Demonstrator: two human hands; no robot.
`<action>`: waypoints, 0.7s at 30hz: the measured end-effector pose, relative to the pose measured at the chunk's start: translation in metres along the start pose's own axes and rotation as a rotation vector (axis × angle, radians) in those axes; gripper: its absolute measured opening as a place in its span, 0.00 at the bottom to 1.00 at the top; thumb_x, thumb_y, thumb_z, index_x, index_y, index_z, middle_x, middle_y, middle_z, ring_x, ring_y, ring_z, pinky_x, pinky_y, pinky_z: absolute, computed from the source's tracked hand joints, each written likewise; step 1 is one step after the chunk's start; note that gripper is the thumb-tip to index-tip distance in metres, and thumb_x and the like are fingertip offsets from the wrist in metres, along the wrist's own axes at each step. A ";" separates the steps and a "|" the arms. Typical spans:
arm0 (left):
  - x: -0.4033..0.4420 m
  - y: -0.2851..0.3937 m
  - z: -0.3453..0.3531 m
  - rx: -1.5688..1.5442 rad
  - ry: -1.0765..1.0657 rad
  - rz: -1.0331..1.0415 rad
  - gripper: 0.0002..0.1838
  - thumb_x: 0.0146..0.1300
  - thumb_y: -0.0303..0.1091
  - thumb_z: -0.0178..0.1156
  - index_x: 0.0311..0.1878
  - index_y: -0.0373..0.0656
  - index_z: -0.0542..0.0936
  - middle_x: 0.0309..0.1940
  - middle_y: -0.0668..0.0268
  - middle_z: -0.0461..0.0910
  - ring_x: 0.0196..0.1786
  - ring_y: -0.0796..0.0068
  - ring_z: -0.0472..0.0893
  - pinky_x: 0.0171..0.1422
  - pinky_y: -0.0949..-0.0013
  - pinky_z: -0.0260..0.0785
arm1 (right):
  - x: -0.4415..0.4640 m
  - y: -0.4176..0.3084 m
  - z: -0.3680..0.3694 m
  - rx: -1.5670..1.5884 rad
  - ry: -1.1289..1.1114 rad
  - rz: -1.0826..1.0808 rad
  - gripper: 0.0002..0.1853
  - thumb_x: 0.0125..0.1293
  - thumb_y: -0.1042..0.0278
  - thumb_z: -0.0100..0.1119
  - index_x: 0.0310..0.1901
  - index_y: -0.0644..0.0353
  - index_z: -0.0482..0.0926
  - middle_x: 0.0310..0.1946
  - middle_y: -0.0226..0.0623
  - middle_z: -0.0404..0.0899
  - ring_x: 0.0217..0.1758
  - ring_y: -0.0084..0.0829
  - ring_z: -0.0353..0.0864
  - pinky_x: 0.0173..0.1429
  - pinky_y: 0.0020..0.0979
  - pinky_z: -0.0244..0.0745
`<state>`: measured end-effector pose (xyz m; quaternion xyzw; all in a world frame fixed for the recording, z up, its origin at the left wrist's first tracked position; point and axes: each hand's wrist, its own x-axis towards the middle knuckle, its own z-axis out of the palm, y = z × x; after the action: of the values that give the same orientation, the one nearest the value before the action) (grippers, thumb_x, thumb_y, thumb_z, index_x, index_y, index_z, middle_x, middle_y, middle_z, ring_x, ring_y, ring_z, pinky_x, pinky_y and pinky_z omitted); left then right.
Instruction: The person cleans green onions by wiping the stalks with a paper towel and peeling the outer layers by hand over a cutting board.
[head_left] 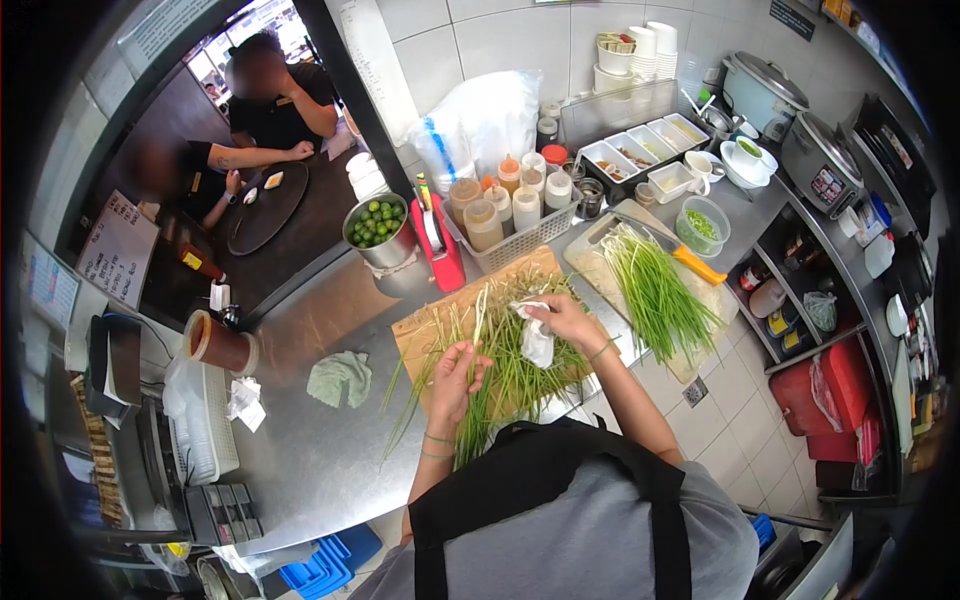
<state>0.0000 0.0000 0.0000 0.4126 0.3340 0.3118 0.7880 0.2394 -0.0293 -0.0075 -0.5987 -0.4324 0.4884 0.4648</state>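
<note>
My left hand [458, 378] is closed around thin green stalks whose pale ends stick up above the fingers. In my right hand [567, 318] is a crumpled white tissue [537, 343], pinched at its top and hanging down. Both hands are over a loose pile of green stalks [510, 385], with roots and dry bits, spread on brown paper [408, 340]. To the right, a neat bunch of long green onions [655, 295] lies on a cutting board [590, 250], beside a knife with an orange handle [700, 265].
Sauce bottles [484, 225] fill a basket behind the pile. A pot of green limes [380, 225] and a red tape dispenser [440, 250] stand left of it. A green cloth [340, 379] lies on the metal counter [300, 450]. Two people are beyond the opening.
</note>
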 end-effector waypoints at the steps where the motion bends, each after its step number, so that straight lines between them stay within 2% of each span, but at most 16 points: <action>1: 0.002 0.001 0.008 0.019 0.047 0.015 0.13 0.65 0.37 0.53 0.48 0.40 0.73 0.30 0.66 0.78 0.28 0.83 0.73 0.25 0.81 0.60 | -0.002 -0.001 0.003 0.086 0.018 0.047 0.14 0.62 0.59 0.58 0.42 0.60 0.80 0.30 0.29 0.79 0.33 0.17 0.73 0.40 0.24 0.71; 5: 0.013 0.003 0.024 0.042 0.113 0.014 0.09 0.64 0.36 0.53 0.41 0.41 0.74 0.28 0.68 0.77 0.26 0.84 0.71 0.25 0.80 0.60 | -0.012 -0.004 0.011 0.308 0.032 0.075 0.15 0.63 0.59 0.55 0.39 0.64 0.80 0.30 0.27 0.77 0.33 0.16 0.72 0.40 0.23 0.71; 9: 0.026 -0.004 0.025 0.042 0.134 0.049 0.08 0.64 0.34 0.54 0.41 0.40 0.73 0.26 0.66 0.76 0.23 0.84 0.70 0.22 0.82 0.57 | -0.020 -0.002 0.009 0.617 -0.121 0.061 0.14 0.60 0.68 0.59 0.45 0.66 0.77 0.38 0.30 0.79 0.38 0.19 0.76 0.46 0.23 0.71; 10: 0.030 -0.005 0.025 0.047 0.133 0.074 0.08 0.64 0.34 0.54 0.42 0.40 0.73 0.25 0.66 0.76 0.22 0.85 0.69 0.21 0.83 0.56 | -0.021 -0.002 0.007 0.667 -0.191 0.042 0.12 0.59 0.73 0.59 0.44 0.64 0.77 0.40 0.32 0.79 0.40 0.20 0.77 0.48 0.23 0.71; 13: 0.037 -0.008 0.027 0.085 0.140 0.146 0.07 0.64 0.32 0.53 0.42 0.40 0.71 0.23 0.65 0.76 0.18 0.86 0.66 0.19 0.85 0.53 | -0.023 0.000 0.011 0.691 -0.145 -0.003 0.10 0.59 0.73 0.59 0.42 0.63 0.77 0.37 0.30 0.79 0.38 0.19 0.77 0.45 0.23 0.71; 16: 0.043 -0.012 0.031 0.117 0.140 0.188 0.06 0.64 0.30 0.51 0.41 0.40 0.71 0.22 0.65 0.75 0.16 0.88 0.63 0.17 0.85 0.50 | -0.013 0.015 0.015 0.782 0.060 0.042 0.08 0.59 0.71 0.60 0.39 0.65 0.78 0.31 0.28 0.79 0.31 0.16 0.76 0.38 0.21 0.72; 19: 0.044 -0.011 0.036 0.127 0.136 0.212 0.05 0.63 0.28 0.50 0.40 0.38 0.71 0.21 0.66 0.75 0.16 0.89 0.61 0.17 0.84 0.49 | -0.009 0.017 0.022 0.672 0.139 0.065 0.08 0.59 0.68 0.60 0.35 0.63 0.79 0.27 0.25 0.78 0.27 0.14 0.73 0.33 0.19 0.69; 20: 0.043 -0.011 0.038 0.129 0.135 0.219 0.05 0.63 0.27 0.50 0.40 0.38 0.71 0.21 0.66 0.75 0.16 0.90 0.61 0.18 0.84 0.49 | -0.012 0.016 0.018 0.514 0.127 0.090 0.10 0.60 0.65 0.60 0.37 0.63 0.79 0.26 0.25 0.77 0.27 0.15 0.72 0.33 0.19 0.68; 21: 0.040 -0.008 0.040 0.116 0.137 0.226 0.04 0.63 0.28 0.50 0.40 0.39 0.71 0.20 0.67 0.74 0.16 0.90 0.60 0.17 0.84 0.49 | -0.016 0.011 0.019 0.489 0.131 0.040 0.10 0.60 0.66 0.60 0.37 0.64 0.79 0.27 0.25 0.77 0.27 0.15 0.73 0.33 0.19 0.68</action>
<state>0.0564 0.0093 -0.0007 0.4700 0.3559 0.4062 0.6982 0.2193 -0.0440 -0.0167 -0.5070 -0.2585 0.5479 0.6131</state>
